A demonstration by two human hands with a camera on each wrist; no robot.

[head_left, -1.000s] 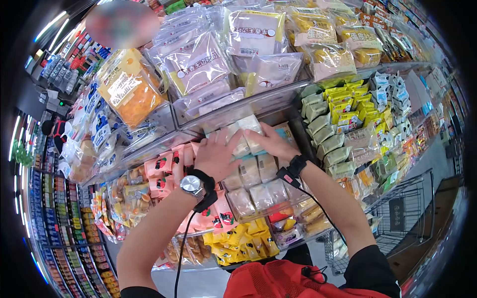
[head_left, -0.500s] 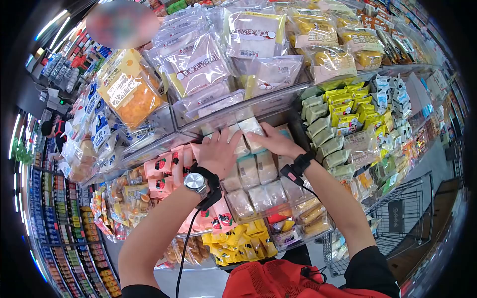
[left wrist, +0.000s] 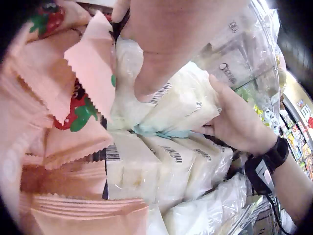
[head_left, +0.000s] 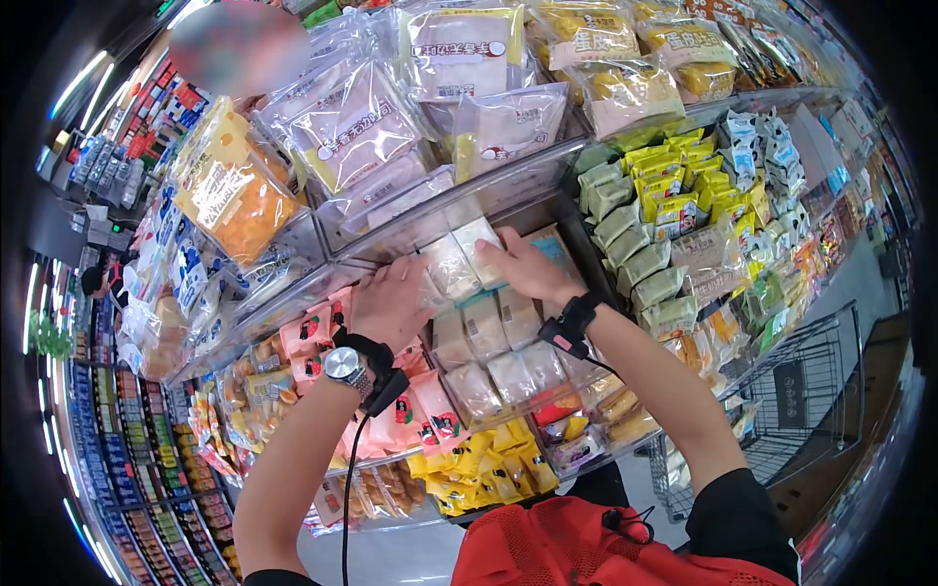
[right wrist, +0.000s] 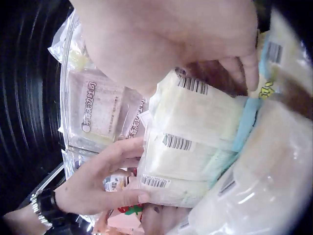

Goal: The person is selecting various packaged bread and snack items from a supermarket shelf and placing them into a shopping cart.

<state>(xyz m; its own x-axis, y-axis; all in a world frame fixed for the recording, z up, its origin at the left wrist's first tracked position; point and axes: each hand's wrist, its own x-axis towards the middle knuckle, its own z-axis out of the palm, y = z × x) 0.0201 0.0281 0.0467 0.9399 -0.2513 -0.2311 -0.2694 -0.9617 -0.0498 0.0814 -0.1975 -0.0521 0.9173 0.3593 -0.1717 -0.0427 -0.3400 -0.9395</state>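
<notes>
Both hands hold a row of white, clear-wrapped packets (head_left: pixel 451 266) with barcodes and turquoise ends, lying in a shelf bin. My left hand (head_left: pixel 393 301) is at the row's left end; in the left wrist view its thumb (left wrist: pixel 150 84) presses on a barcoded packet. My right hand (head_left: pixel 532 269) grips the rightmost packet (right wrist: pixel 200 107), with its fingers down the right side in the right wrist view. Part of that grip is hidden behind the hand. Nearer the body, more of the same packets (head_left: pixel 486 332) stand in rows below the held ones.
Pink strawberry packets (head_left: pixel 405 410) lie left of the white ones, and yellow packets (head_left: pixel 484 474) sit in front. Bagged toast (head_left: pixel 366 127) fills the tier above, behind a clear divider (head_left: pixel 469 200). Green packets (head_left: pixel 620 230) stand at right. A shopping cart (head_left: pixel 796 396) is farther right.
My left hand has slid left off the top of the white packets to their left end. The right hand stays at the right packet. The head view has shifted slightly.
</notes>
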